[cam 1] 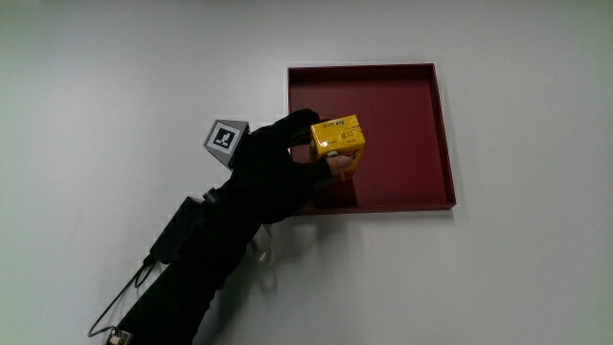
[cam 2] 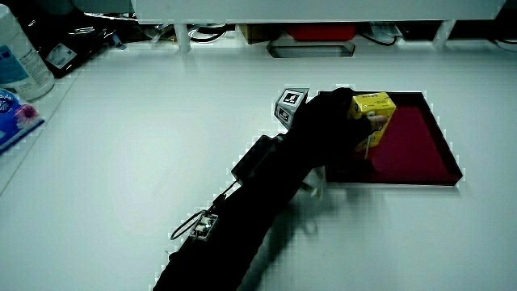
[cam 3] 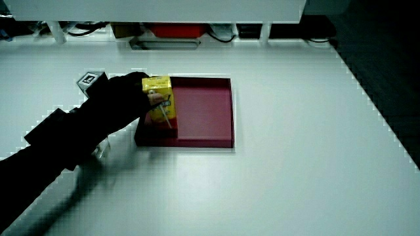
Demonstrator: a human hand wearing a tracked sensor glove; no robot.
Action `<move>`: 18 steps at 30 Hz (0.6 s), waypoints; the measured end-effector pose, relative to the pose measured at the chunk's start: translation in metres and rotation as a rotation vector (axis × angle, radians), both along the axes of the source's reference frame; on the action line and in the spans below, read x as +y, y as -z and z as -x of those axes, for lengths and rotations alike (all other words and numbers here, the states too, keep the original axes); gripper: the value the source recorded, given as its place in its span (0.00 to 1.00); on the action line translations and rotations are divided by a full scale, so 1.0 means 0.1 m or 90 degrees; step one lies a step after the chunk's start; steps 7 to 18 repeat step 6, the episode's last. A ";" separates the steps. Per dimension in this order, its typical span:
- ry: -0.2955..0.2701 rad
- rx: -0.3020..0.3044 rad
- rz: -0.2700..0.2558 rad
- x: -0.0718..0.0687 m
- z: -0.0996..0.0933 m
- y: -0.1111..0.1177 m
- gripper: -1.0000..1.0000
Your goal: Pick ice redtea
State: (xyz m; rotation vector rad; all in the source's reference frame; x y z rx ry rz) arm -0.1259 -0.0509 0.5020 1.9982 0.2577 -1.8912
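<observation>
The ice red tea is a small yellow carton (cam 1: 337, 138) with a straw on its side, seen in both side views (cam 2: 372, 113) (cam 3: 159, 98). The hand (cam 1: 280, 163) is shut on it, fingers wrapped around the carton's sides, over the edge of a dark red tray (cam 1: 412, 134) nearest the person's forearm. The carton stands upright in the grasp; whether its base touches the tray floor I cannot tell. A patterned cube (cam 1: 225, 140) sits on the back of the hand (cam 2: 323, 125) (cam 3: 115, 98).
The dark red tray (cam 2: 420, 149) (cam 3: 207, 111) holds nothing but the carton. In a side view a white bottle (cam 2: 20, 52) and a packet (cam 2: 16, 113) stand at the table's edge. A cable (cam 1: 120, 297) trails from the forearm.
</observation>
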 end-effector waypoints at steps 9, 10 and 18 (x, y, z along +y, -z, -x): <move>0.035 0.028 -0.016 -0.04 0.17 0.25 1.00; 0.035 0.028 -0.016 -0.04 0.17 0.25 1.00; 0.035 0.028 -0.016 -0.04 0.17 0.25 1.00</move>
